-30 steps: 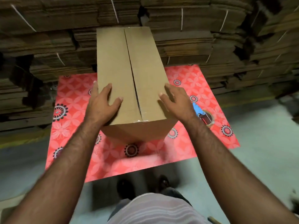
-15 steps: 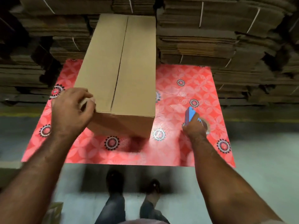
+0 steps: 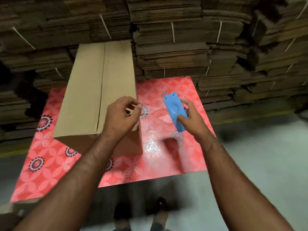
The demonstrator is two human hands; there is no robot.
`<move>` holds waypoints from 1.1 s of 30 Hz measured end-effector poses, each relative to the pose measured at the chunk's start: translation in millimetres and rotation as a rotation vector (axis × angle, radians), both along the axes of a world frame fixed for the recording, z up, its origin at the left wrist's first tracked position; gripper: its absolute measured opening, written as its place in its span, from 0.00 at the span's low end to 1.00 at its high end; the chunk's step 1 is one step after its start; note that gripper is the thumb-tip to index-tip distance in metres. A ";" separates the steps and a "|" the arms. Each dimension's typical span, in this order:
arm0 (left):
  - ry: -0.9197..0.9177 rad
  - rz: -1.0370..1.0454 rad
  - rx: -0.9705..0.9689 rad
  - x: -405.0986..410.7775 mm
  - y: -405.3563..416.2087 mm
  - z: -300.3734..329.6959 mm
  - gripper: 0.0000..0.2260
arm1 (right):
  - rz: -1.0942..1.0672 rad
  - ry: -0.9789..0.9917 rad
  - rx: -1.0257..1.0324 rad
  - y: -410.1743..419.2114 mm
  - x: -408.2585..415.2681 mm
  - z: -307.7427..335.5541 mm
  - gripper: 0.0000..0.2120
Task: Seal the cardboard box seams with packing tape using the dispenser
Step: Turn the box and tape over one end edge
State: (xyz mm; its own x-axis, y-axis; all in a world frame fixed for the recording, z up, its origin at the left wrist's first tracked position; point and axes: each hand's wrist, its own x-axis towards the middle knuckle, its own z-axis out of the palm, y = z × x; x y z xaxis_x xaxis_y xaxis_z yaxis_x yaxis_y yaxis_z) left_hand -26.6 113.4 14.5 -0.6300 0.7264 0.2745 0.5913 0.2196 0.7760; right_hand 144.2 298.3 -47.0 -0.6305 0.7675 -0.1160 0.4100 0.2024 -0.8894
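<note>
A long brown cardboard box [image 3: 86,100] lies on a red flowered mat [image 3: 50,167], its top flaps closed along a centre seam [image 3: 101,90] with no tape visible on it. My left hand [image 3: 121,117] hovers over the box's near right corner with fingers curled, thumb and forefinger close together; whether they pinch anything is unclear. My right hand [image 3: 193,120] holds a blue tape dispenser [image 3: 173,110] in the air to the right of the box, above the mat. The tape roll is hidden behind the dispenser and my hand.
Tall strapped stacks of flattened cardboard [image 3: 183,47] wall off the back and both sides. Grey concrete floor [image 3: 258,155] lies in front of and to the right of the mat. My feet [image 3: 160,205] stand just before the mat's near edge.
My right hand left the box, took the blue dispenser from the mat and lifted it. My left hand moved from the box's near left corner to its near right corner, fingers curled.
</note>
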 end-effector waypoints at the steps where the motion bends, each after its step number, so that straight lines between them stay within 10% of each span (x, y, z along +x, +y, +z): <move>1: -0.164 0.008 0.007 -0.7 6.2 9.1 0.06 | -0.017 0.054 -0.008 -2.1 -2.5 20.3 0.29; 5: -0.908 -0.021 0.093 -6.1 17.1 51.1 0.11 | 0.009 0.175 0.081 -25.2 -21.1 96.8 0.21; 12: -1.084 -0.026 0.168 -50.4 -41.0 100.7 0.18 | 0.267 0.026 0.456 -92.6 -70.2 166.2 0.24; 33: -0.627 0.017 0.169 -126.7 -120.6 132.3 0.06 | 0.421 -0.116 0.786 -169.0 -152.8 208.2 0.28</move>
State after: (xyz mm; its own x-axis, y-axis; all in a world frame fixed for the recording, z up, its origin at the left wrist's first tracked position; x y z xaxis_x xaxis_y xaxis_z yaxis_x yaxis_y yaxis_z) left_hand -153.3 -7.2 146.7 -0.7186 0.6942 -0.0398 0.0122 0.0698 0.9975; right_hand -8.7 129.3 161.2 -0.8947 0.3601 0.2642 0.2429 0.8888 -0.3885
